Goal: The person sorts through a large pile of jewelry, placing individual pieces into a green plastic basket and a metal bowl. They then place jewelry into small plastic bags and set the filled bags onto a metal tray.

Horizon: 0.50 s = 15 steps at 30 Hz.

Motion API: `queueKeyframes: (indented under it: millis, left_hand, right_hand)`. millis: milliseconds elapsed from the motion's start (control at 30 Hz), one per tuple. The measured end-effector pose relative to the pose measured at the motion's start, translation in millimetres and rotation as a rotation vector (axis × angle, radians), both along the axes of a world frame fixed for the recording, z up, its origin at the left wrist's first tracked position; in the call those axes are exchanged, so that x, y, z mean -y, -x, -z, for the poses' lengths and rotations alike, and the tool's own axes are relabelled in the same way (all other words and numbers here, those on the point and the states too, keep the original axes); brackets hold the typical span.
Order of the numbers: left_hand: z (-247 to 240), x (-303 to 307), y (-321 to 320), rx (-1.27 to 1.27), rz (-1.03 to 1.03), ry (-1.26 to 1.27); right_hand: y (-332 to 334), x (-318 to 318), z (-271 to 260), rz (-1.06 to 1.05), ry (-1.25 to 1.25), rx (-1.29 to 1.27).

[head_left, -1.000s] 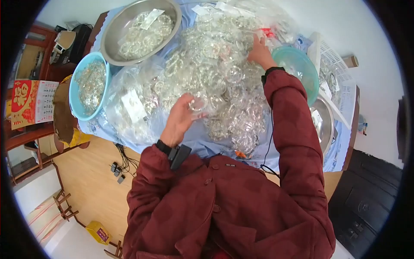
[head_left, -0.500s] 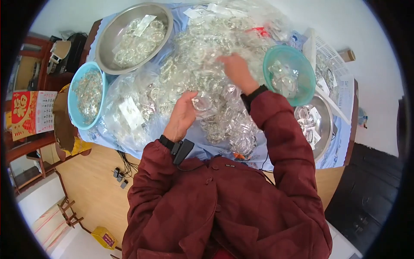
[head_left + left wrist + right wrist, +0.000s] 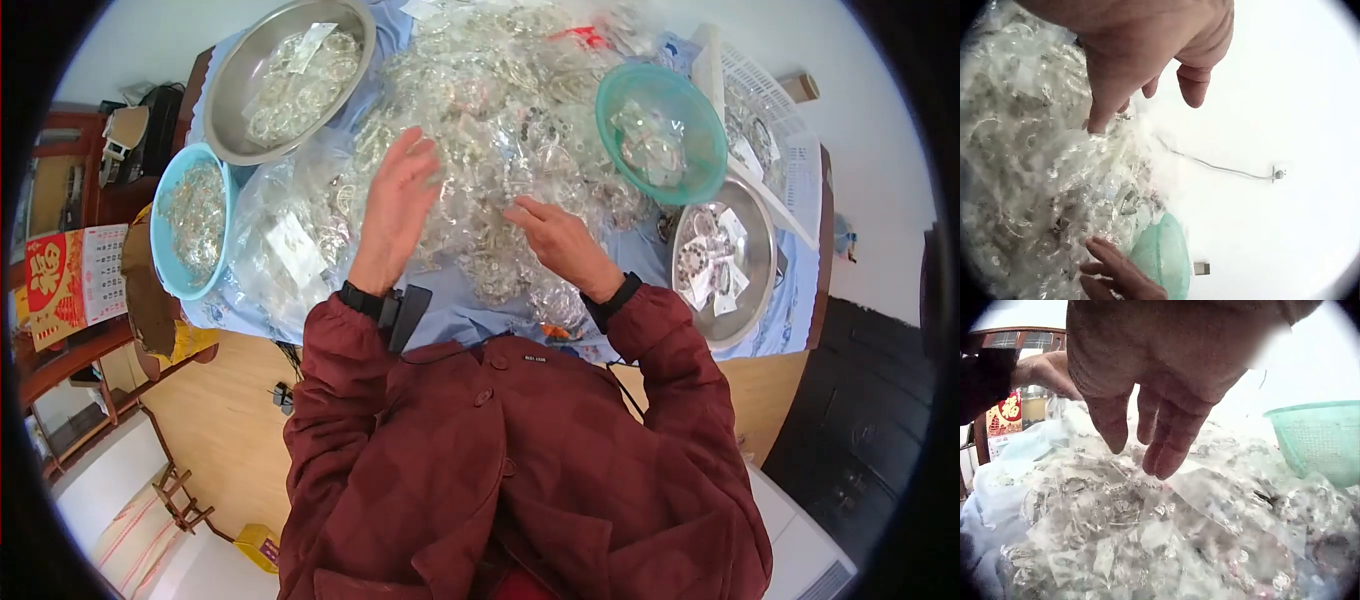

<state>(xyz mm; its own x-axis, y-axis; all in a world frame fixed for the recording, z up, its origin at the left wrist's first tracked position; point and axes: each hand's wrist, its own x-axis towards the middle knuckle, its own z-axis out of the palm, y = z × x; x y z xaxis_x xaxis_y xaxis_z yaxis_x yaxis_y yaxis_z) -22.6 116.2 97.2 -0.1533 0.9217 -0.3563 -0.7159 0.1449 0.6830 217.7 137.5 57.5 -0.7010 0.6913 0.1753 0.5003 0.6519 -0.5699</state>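
Now my left hand [image 3: 398,205] is open and empty; my right hand's [image 3: 568,250] fingers hang loose. Bags [image 3: 480,90] lie toward the table's [image 3: 440,312] far edge, so likely I must pick one.

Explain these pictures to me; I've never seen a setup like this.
No robot here: a person works with two bare hands. The wide picture comes from a camera worn on the head, looking down; the other two come from cameras on the left and right wrists.

On a blue cloth lies a big heap of clear plastic packets. Around it stand two metal basins, a blue tub, a green basket and a white one.

The left hand and right hand are open over the heap; neither plainly holds anything.
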Motion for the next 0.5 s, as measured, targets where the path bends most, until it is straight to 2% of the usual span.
queueKeyframes:
  millis: [100,200,233,300,333,433,500]
  left_hand:
    - [-5,5,5,-0.056,0.016,0.035]
    - [16,17,4,-0.195,-0.03,0.125]
    - [22,21,2,-0.199,-0.024,0.122]
    - [32,29,-4,-0.219,-0.031,0.117]
    - [34,34,-6,-0.23,-0.038,0.116]
    - [34,46,-12,-0.263,-0.026,0.131]
    - [33,47,-13,-0.279,-0.032,0.136]
  right_hand:
    - [-16,4,-1,0.01,0.065,0.014]
    - [-18,-18,4,0.172,-0.14,-0.147]
    - [-14,-27,5,0.179,-0.142,-0.15]
    - [2,-49,5,0.369,-0.176,-0.212]
    - [9,-59,11,0.372,-0.178,-0.217]
    - [32,-79,37,0.506,-0.071,0.032]
    - [37,-73,31,0.406,-0.097,-0.04]
